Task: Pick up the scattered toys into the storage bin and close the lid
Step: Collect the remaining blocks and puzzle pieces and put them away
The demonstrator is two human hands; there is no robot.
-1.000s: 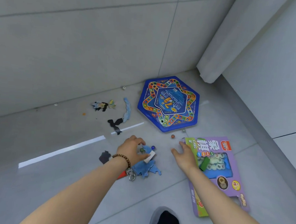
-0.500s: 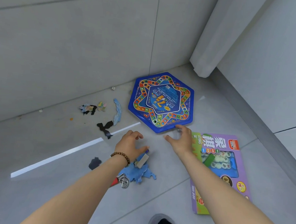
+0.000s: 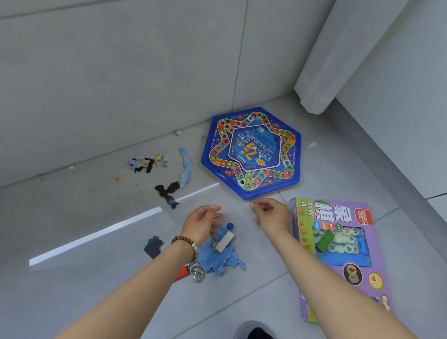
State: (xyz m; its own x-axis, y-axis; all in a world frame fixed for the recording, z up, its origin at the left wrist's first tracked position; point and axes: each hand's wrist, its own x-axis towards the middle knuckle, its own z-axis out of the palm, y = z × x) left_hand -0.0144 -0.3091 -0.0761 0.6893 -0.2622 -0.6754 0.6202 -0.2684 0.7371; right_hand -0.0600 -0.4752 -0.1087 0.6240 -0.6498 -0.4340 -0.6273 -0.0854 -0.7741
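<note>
Toys lie scattered on the grey floor; no storage bin is in view. My left hand (image 3: pixel 202 224) hovers with loosely curled fingers over a pile of blue puzzle pieces (image 3: pixel 220 261), a white block (image 3: pixel 225 240) and a blue marble (image 3: pixel 230 225). My right hand (image 3: pixel 273 214) is just below the blue hexagonal game board (image 3: pixel 251 152), fingertips pinched together on a small piece that barely shows. To its right lies the purple chess box (image 3: pixel 342 256) with a green block (image 3: pixel 325 240) on top.
A metal ring puzzle (image 3: pixel 197 271) and a red piece (image 3: pixel 182 274) lie under my left wrist. Dark and blue puzzle scraps (image 3: pixel 168 191) lie further left, with a die (image 3: pixel 178 132) by the wall. A curtain (image 3: pixel 324 58) hangs in the corner. My shoe (image 3: pixel 255 337) is at the bottom.
My right hand reached forward to the board's near edge where a marble lay and has drawn back slightly with fingertips pinched. My left hand lifted off the pile.
</note>
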